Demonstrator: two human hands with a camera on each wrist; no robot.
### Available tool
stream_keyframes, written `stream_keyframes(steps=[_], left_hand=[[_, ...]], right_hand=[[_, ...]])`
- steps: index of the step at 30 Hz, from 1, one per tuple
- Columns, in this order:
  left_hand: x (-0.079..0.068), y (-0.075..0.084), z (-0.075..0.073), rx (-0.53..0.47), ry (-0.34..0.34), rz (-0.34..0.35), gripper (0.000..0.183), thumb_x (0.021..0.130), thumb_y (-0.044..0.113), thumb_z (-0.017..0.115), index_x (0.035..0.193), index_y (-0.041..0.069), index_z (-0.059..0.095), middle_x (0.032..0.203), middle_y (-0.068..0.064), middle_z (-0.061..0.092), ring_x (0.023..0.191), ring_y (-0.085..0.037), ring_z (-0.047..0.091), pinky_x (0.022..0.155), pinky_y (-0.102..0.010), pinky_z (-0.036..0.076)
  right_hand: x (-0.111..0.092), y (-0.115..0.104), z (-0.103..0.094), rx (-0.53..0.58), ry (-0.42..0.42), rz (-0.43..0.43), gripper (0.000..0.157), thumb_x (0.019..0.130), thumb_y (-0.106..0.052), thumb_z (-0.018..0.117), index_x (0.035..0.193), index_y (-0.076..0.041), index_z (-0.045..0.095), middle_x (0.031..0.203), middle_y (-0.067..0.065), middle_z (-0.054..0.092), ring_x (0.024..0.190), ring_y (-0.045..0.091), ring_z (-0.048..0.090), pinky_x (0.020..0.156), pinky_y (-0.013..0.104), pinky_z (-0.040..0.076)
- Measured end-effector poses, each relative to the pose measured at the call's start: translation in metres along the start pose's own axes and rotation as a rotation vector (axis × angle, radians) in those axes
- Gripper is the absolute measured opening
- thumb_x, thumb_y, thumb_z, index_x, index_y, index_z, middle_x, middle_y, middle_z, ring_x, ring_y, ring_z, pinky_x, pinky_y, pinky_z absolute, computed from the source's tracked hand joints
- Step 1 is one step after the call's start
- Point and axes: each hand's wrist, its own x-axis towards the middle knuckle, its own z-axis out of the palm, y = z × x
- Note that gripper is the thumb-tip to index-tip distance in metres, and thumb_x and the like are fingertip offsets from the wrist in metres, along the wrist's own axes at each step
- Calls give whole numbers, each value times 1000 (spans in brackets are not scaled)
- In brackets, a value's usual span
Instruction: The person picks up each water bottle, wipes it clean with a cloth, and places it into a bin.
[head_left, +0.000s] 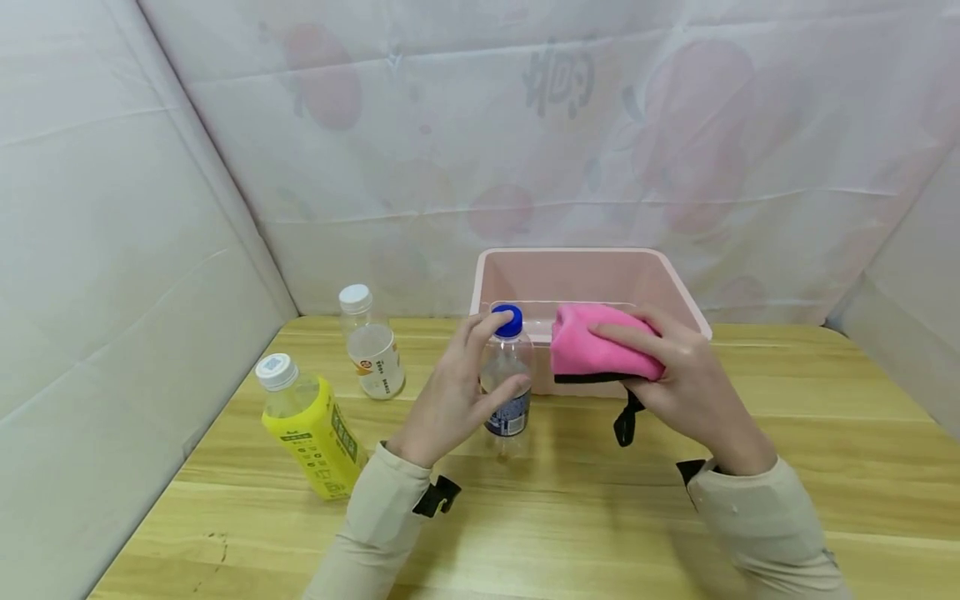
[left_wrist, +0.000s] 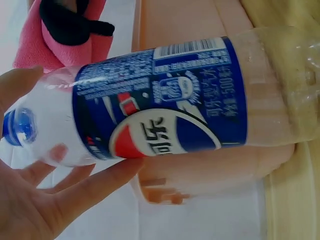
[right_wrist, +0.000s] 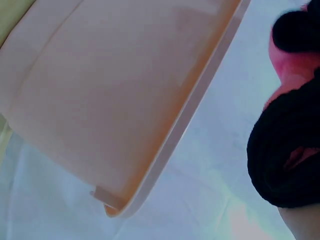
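Pointing cap-up (head_left: 508, 322), long axis upright: bottle (head_left: 512, 362) in left grip (head_left: 455, 393), cloth (head_left: 592, 346) in right grip (head_left: 686, 379).

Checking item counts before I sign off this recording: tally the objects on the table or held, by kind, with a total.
Bottles: 3 (blue-capped bottle, white-labelled bottle, yellow-labelled bottle)
Bins: 1 (pink bin)
Fabric items: 1 (pink fabric item with black trim, in the right hand)
Total: 5

Blue-capped bottle (left_wrist: 165, 100), upright, pink cloth (head_left: 592, 352), seemingly folded
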Motion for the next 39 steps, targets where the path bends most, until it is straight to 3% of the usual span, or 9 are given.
stream_keyframes(steps=[4,7,9,16,19,23,32,39], left_hand=[[0,-5,-4,-32,24,4,68,89,7,78,146,12,41,133,-22,45,111,-34,55,78,-36,61],[0,-8,-9,-40,9,9,68,88,5,77,147,11,42,135,-19,50,117,-32,53,93,-42,57],[0,-9,-12,-58,-18,13,68,88,4,75,148,9,42,140,-18,53,119,-30,54,95,-43,56],[0,-10,-14,-180,-90,-5,69,89,-3,69,150,6,38,139,-21,55,116,-32,61,81,-32,62],[0,-10,-12,-202,-104,-11,71,89,-5,69,151,7,36,133,-22,58,116,-33,62,74,-28,63],[-1,-10,-12,-221,-116,-22,74,88,-6,71,151,8,35,128,-23,60,115,-33,62,69,-20,61],[-1,-9,-9,-246,-138,-18,74,91,-6,68,154,8,32,140,-23,52,116,-34,60,73,-25,62],[-1,-9,-10,-216,-131,-23,74,92,-3,71,154,8,34,129,-23,58,111,-32,62,73,-21,61]], right_hand=[[-1,-2,2,49,100,60,50,68,17,63,112,-3,76,103,18,65,90,25,59,83,13,44],[0,-5,6,97,169,106,50,68,20,66,111,-1,75,101,19,64,91,20,56,83,14,44],[1,-8,9,147,205,134,53,66,25,69,112,0,75,102,18,65,94,17,57,87,15,45],[2,-18,24,369,211,186,58,64,32,72,117,7,70,117,6,65,112,16,58,100,26,47],[0,-17,31,362,198,175,59,63,29,75,118,6,70,117,8,67,116,17,56,100,26,47],[-2,-17,32,294,148,170,57,63,24,79,116,4,72,107,12,67,111,17,53,90,20,46],[-5,-16,24,169,18,194,48,64,23,79,104,-3,74,104,10,66,98,20,53,77,17,44],[-5,-15,22,115,-41,166,42,67,19,77,97,-10,72,102,5,66,87,20,57,73,18,45]])
